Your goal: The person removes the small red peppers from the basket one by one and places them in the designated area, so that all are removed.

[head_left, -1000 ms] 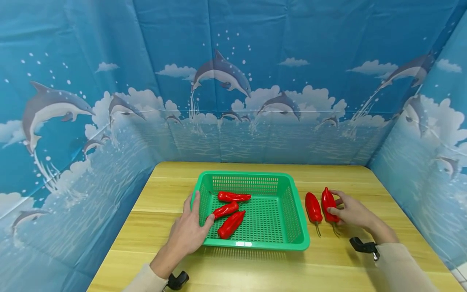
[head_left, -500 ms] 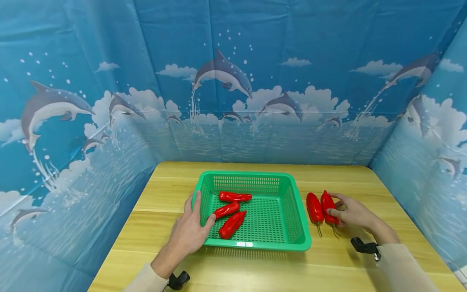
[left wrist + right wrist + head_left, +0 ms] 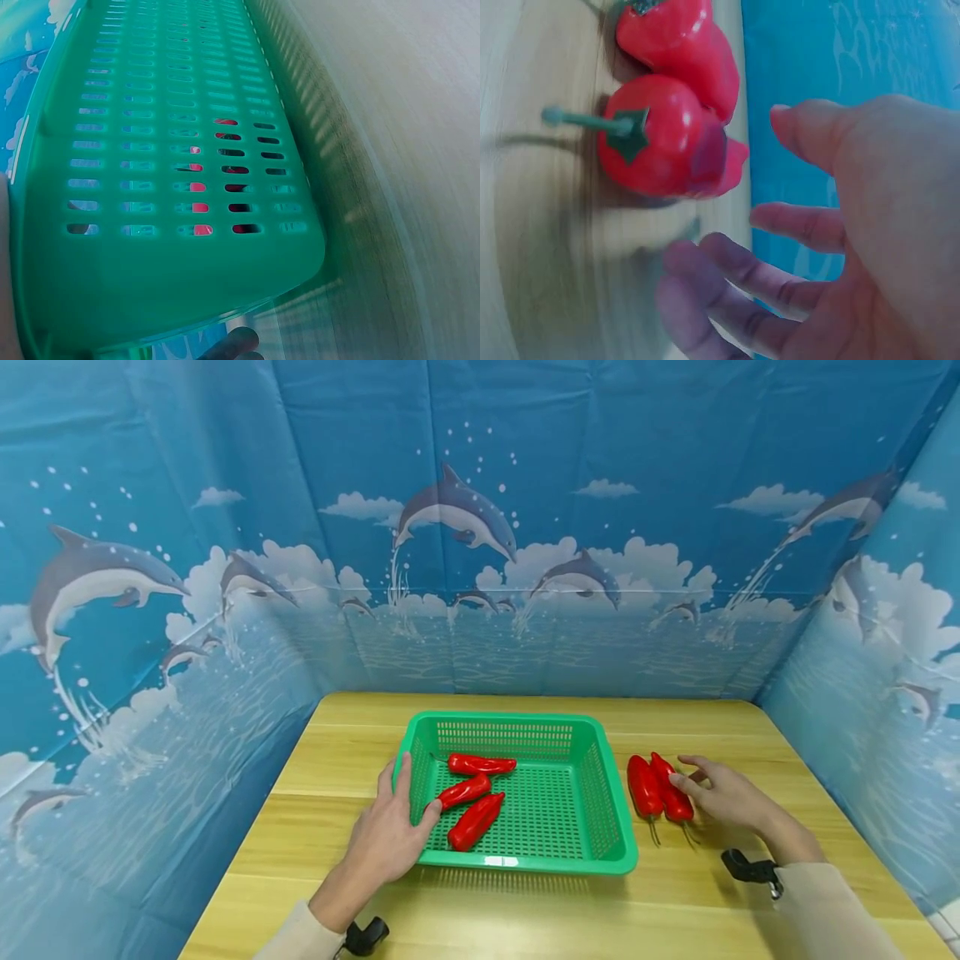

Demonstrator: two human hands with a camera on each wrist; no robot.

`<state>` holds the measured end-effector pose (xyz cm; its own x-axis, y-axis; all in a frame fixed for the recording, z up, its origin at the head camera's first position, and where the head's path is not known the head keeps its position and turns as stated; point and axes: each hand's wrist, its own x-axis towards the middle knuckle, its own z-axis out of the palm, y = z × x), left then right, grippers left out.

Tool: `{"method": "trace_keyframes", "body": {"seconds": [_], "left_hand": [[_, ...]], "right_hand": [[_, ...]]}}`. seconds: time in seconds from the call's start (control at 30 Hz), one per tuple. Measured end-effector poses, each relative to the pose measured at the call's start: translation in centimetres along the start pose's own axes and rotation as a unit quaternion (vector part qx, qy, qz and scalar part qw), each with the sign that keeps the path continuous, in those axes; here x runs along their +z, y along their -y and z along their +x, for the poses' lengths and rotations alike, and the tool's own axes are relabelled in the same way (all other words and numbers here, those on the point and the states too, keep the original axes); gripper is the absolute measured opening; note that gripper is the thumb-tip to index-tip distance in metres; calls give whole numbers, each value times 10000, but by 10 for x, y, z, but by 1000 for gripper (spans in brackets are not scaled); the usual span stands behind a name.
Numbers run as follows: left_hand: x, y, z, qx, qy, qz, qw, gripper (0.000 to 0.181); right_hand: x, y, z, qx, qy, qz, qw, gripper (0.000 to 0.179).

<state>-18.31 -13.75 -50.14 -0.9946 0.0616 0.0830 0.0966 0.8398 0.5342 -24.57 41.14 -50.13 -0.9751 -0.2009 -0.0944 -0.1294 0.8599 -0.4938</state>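
Observation:
A green plastic basket (image 3: pixel 525 863) holds three red peppers: one at the back (image 3: pixel 482 765), one in the middle (image 3: pixel 463 792) and one at the front (image 3: pixel 476 822). My left hand (image 3: pixel 388 833) grips the basket's left rim near the front corner, thumb over the inside. On the table to the right, two more red peppers with green stems lie side by side, the left one (image 3: pixel 644 787) and the right one (image 3: pixel 672 789). Just right of them, my right hand (image 3: pixel 727 795) has loosely spread fingers; in the right wrist view, the fingers (image 3: pixel 780 285) stand apart from the nearer pepper (image 3: pixel 660 139).
The wooden table (image 3: pixel 540 914) bears everything. A blue dolphin-print curtain (image 3: pixel 487 643) stands behind the table and along both sides. A black wrist-camera mount (image 3: pixel 750 866) sits by the right sleeve, another mount (image 3: pixel 366 937) by the left.
The right pepper outside the basket has shifted left against its neighbour. My right hand has let go of it, with the fingers now spread. The left hand and basket stay put.

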Motion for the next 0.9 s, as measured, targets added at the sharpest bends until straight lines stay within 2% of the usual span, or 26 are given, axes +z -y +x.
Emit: {"method": "trace_keyframes", "body": {"seconds": [0.23,0.47,0.73,0.9], "left_hand": [[-1,0,0,17,-19,-6,10000,101],[0,0,-2,-16,4,-58,10000,101],[-1,-2,-3,19,-22,-33,10000,100],[-1,-2,-3,26,7,-48,10000,100]], "right_hand": [[-2,16,1,-76,-458,-173,9988,63],[-6,57,-1,-445,-1007,-467,9928,54],[-9,108,-6,-1029,-1245,-594,9851,49],[-9,140,-7,-1411,-1128,-640,9815,46]]}}
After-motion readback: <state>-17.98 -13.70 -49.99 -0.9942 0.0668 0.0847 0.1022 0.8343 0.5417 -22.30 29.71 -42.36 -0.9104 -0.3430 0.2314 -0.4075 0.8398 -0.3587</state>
